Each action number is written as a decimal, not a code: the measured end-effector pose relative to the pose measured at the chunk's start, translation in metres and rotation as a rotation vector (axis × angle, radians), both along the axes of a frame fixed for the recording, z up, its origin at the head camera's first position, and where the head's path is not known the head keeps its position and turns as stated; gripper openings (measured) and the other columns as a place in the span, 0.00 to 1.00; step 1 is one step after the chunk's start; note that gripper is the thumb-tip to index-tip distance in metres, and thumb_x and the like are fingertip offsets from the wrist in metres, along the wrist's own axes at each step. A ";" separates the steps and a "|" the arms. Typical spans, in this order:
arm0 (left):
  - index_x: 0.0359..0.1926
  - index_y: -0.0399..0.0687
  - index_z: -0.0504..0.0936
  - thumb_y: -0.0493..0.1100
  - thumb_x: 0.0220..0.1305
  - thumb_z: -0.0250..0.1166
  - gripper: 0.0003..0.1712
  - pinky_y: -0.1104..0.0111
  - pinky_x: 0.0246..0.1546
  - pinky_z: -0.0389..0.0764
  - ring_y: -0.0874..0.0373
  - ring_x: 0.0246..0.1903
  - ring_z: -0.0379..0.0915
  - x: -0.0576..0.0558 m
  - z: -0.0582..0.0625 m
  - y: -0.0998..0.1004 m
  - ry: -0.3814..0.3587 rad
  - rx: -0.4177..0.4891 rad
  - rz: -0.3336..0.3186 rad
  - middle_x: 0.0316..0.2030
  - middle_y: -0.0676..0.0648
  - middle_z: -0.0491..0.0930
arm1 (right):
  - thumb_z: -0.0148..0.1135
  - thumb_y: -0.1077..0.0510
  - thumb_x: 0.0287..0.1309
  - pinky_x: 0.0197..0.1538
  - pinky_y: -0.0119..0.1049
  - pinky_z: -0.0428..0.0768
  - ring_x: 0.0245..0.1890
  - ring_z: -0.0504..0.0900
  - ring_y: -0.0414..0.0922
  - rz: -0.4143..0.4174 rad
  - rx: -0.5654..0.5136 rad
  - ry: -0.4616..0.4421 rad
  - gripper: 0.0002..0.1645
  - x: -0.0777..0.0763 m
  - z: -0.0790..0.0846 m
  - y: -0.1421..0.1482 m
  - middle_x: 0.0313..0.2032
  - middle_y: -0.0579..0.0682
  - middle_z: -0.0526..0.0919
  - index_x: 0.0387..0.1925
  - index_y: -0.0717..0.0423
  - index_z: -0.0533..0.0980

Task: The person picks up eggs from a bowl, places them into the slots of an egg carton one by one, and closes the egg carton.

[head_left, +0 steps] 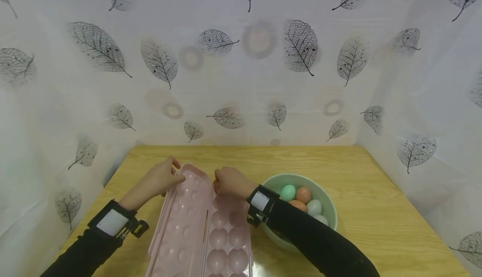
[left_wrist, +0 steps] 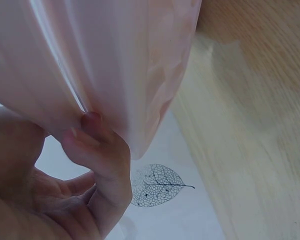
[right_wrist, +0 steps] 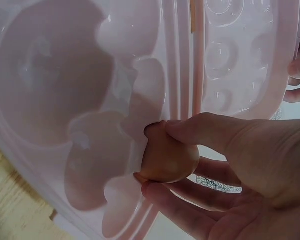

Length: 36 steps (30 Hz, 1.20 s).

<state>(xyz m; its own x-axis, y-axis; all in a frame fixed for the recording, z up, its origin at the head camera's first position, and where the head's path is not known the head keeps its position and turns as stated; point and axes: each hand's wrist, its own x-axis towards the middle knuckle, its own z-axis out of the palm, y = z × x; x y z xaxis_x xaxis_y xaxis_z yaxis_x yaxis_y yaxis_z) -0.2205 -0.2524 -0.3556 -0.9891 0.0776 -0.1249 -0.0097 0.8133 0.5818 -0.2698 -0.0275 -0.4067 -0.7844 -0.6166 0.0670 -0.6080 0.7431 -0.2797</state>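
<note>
A pink plastic egg box lies unfolded on the table, with its lid (head_left: 184,226) on the left and its cupped tray (head_left: 227,238) on the right. At the lid's far left edge, my left hand (head_left: 160,179) pinches the rim between thumb and fingers; the left wrist view shows the fingertips at the pink edge (left_wrist: 90,60). My right hand (head_left: 231,181) holds a brown egg (right_wrist: 171,156) between thumb and fingers at the tray's far end, close to the hinge. That egg is hidden by the hand in the head view. The nearer cups show no eggs.
To the right of the tray stands a pale green bowl (head_left: 333,214) with several eggs, among them a green egg (head_left: 288,193) and a brown egg (head_left: 303,194). My right forearm crosses over its near left side. A leaf-patterned curtain (head_left: 241,84) surrounds the wooden table (head_left: 369,226).
</note>
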 end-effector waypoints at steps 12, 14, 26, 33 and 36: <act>0.59 0.31 0.67 0.43 0.63 0.63 0.29 0.69 0.17 0.75 0.55 0.21 0.72 0.003 0.001 0.003 -0.001 0.005 0.005 0.39 0.37 0.78 | 0.65 0.61 0.51 0.27 0.31 0.67 0.27 0.69 0.42 -0.008 0.004 -0.028 0.10 0.005 0.011 0.003 0.24 0.46 0.73 0.22 0.53 0.72; 0.59 0.31 0.67 0.43 0.63 0.63 0.29 0.68 0.17 0.76 0.55 0.21 0.72 0.003 0.001 0.003 -0.002 0.009 0.002 0.39 0.37 0.78 | 0.65 0.61 0.50 0.26 0.31 0.66 0.26 0.69 0.42 -0.008 0.004 -0.026 0.11 0.006 0.013 0.005 0.23 0.45 0.72 0.21 0.53 0.71; 0.59 0.31 0.67 0.44 0.63 0.63 0.29 0.69 0.17 0.75 0.55 0.21 0.72 0.001 0.001 0.003 0.006 -0.024 -0.001 0.40 0.36 0.77 | 0.68 0.63 0.43 0.32 0.32 0.74 0.32 0.75 0.43 0.009 0.052 -0.020 0.14 0.012 0.035 0.003 0.35 0.49 0.82 0.37 0.57 0.80; 0.59 0.31 0.67 0.44 0.63 0.63 0.29 0.69 0.17 0.76 0.54 0.22 0.74 0.000 0.001 0.004 0.010 -0.037 -0.002 0.40 0.35 0.78 | 0.69 0.61 0.45 0.35 0.33 0.77 0.36 0.78 0.44 -0.002 0.085 -0.027 0.18 0.017 0.042 0.004 0.40 0.51 0.84 0.42 0.58 0.81; 0.59 0.31 0.67 0.44 0.64 0.64 0.28 0.69 0.17 0.76 0.54 0.21 0.73 0.000 0.000 0.003 0.006 -0.039 0.000 0.39 0.36 0.78 | 0.69 0.60 0.45 0.33 0.32 0.74 0.34 0.75 0.43 -0.009 0.064 -0.053 0.15 0.017 0.043 0.008 0.38 0.49 0.82 0.38 0.56 0.79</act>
